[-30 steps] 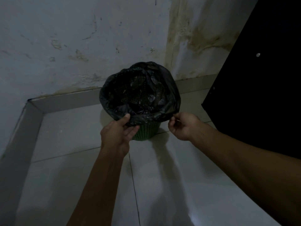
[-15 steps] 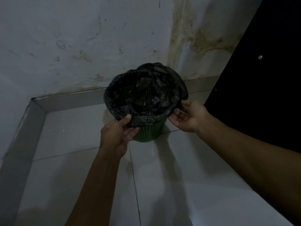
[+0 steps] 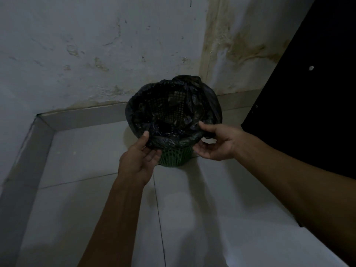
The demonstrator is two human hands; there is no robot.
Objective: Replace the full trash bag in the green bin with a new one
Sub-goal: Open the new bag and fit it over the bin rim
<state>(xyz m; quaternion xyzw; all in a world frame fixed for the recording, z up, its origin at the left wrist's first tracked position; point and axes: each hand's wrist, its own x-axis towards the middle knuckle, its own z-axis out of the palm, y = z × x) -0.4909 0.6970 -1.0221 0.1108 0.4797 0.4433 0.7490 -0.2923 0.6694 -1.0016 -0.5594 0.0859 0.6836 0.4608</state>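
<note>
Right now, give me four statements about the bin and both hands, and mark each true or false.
1. The black bag is folded over the rim of the green bin. True.
2. The left hand rests flat on the floor. False: it grips the bag's near edge.
3. The right hand touches the bag at the bin's right side. True.
4. The bin lies tipped on its side. False: it stands upright on the tiled floor.

One green bin (image 3: 174,156), one black bag (image 3: 173,112) (lining it), two hands.
</note>
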